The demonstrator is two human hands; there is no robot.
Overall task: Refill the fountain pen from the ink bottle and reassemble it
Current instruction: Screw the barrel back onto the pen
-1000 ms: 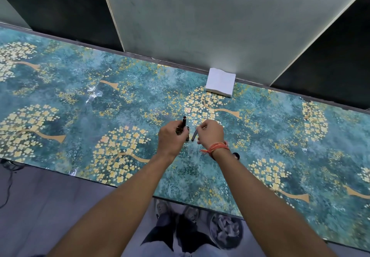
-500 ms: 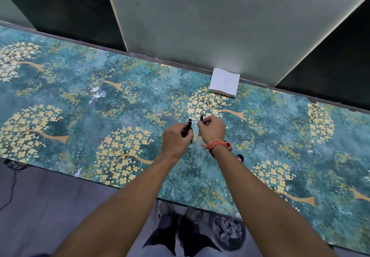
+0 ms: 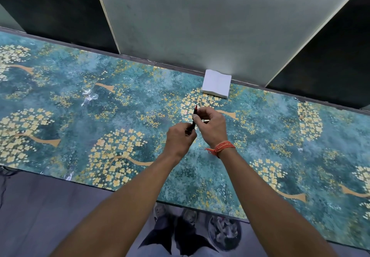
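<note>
A thin dark fountain pen [image 3: 194, 121] with a reddish upper tip stands nearly upright above the middle of the table. My left hand [image 3: 179, 140] grips its lower end. My right hand [image 3: 210, 125], with an orange thread band at the wrist, pinches the pen's upper part from the right. Both hands meet on the pen, and my fingers hide most of its body. I see no ink bottle in this view.
A white stack of tissues [image 3: 216, 86] lies at the back edge against the grey wall panel. The table [image 3: 100, 120] carries a teal cloth with golden trees. Below the front edge stand a bin with crumpled paper [image 3: 225, 233] and my feet.
The two separate pen parts held apart earlier have come together into one line between my hands. Both hands lifted slightly and shifted away from me. A small dark object beside my right wrist is out of sight.
</note>
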